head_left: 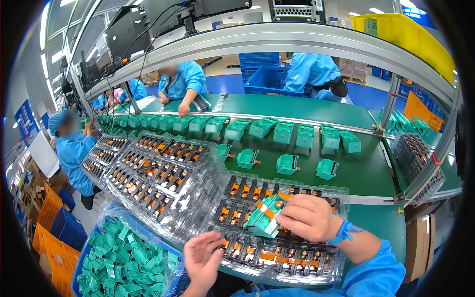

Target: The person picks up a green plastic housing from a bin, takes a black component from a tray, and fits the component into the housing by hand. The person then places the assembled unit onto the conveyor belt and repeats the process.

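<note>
My right hand point(310, 218), with a blue band at the wrist, pinches a green plastic housing point(261, 223) by its right side. An orange strip point(267, 210) lies across the top of the housing. My left hand point(202, 257) is to the lower left of the housing, apart from it, with fingers spread and nothing in them. Under both hands lies a transparent plastic tray point(342, 198) with rows of small black parts carrying orange strips. Just beyond the tray, several green housings with orange strips, such as this housing point(287, 164), stand on the green surface.
More filled trays point(198, 190) are stacked to the left. A blue crate point(79, 277) at lower left holds many green housings point(126, 262). A row of green housings point(283, 132) lines the conveyor point(341, 115). A metal frame point(257, 37) crosses above. Co-workers in blue point(185, 81) stand beyond.
</note>
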A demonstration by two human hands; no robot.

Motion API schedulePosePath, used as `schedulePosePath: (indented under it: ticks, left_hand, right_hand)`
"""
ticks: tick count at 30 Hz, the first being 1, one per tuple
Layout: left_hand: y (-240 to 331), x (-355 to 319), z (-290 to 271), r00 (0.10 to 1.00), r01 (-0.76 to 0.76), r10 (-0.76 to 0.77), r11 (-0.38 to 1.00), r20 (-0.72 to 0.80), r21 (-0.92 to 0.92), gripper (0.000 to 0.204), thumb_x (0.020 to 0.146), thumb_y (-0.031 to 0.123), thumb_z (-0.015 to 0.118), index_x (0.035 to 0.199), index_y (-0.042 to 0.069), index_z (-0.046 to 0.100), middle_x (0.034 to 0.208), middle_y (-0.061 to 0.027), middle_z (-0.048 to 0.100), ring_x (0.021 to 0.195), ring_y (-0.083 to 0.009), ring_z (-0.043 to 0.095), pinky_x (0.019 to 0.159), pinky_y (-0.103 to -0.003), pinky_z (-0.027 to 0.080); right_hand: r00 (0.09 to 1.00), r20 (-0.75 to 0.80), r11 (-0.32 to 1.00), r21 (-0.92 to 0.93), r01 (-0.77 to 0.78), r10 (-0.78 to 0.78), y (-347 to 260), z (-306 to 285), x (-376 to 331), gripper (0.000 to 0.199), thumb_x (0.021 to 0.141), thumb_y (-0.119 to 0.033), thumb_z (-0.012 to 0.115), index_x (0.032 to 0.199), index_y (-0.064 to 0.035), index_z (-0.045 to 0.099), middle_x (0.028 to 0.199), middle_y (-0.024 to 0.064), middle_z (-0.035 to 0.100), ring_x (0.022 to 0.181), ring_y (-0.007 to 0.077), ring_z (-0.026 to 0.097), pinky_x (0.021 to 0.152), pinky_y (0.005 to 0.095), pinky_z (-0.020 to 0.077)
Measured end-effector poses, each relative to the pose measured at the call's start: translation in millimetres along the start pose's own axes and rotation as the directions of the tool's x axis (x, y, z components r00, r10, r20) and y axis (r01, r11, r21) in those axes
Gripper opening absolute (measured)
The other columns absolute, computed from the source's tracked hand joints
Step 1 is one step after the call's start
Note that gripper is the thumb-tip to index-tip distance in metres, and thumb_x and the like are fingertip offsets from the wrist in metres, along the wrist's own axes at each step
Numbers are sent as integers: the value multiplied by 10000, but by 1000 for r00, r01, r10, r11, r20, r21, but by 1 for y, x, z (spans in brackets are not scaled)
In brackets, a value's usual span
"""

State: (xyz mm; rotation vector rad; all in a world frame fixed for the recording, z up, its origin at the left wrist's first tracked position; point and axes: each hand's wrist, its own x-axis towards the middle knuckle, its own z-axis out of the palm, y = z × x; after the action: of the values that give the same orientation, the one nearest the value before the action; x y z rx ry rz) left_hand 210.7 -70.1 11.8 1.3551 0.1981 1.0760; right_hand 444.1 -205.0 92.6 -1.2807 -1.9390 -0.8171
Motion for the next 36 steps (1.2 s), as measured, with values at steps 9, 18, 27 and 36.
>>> schedulePosePath:
  ticks: [9, 18, 27, 36]
  left_hand:
    - [62, -52, -93, 938, 13, 203, 791, -282, 612, 226, 842, -51, 548, 1057, -6, 494, 1048, -135, 572, 953, -196, 586, 849, -321, 490]
    - [133, -64, -242, 543, 427, 20, 854, -839, 297, 241, 802, 43, 583, 1031, 45, 506, 1007, -64, 561, 877, -170, 573, 722, -316, 514]
    - [97, -34, -331, 788, 538, 146, 312, -599, 783, 351, 745, 117, 658, 1053, -6, 543, 1018, -125, 618, 857, -215, 626, 754, -320, 496]
    - [58, 42, -396, 775, 580, 408, -156, -482, 800, 463, 734, 178, 691, 1129, 38, 495, 1106, -175, 534, 1014, -351, 520, 863, -416, 436]
  right_hand:
    - [885, -127, 838, -285, -465, 448, 83, -39, -72, 153, 698, 45, 613, 827, -26, 570, 808, 126, 572, 742, 285, 571, 637, 360, 478]
    - [-266, 38, -261, 360, -895, 963, 204, -56, -277, 116, 692, -93, 602, 778, -76, 527, 679, 40, 515, 559, 165, 523, 429, 290, 473]
    - [-425, 236, -486, 424, -764, 874, 225, -9, -308, 112, 808, -171, 605, 812, -84, 536, 678, 25, 511, 528, 152, 480, 438, 307, 468]
    - [-172, 44, -177, 318, -931, 984, 145, -57, -219, 186, 872, -267, 544, 976, -113, 543, 800, -24, 508, 626, 80, 484, 465, 237, 432]
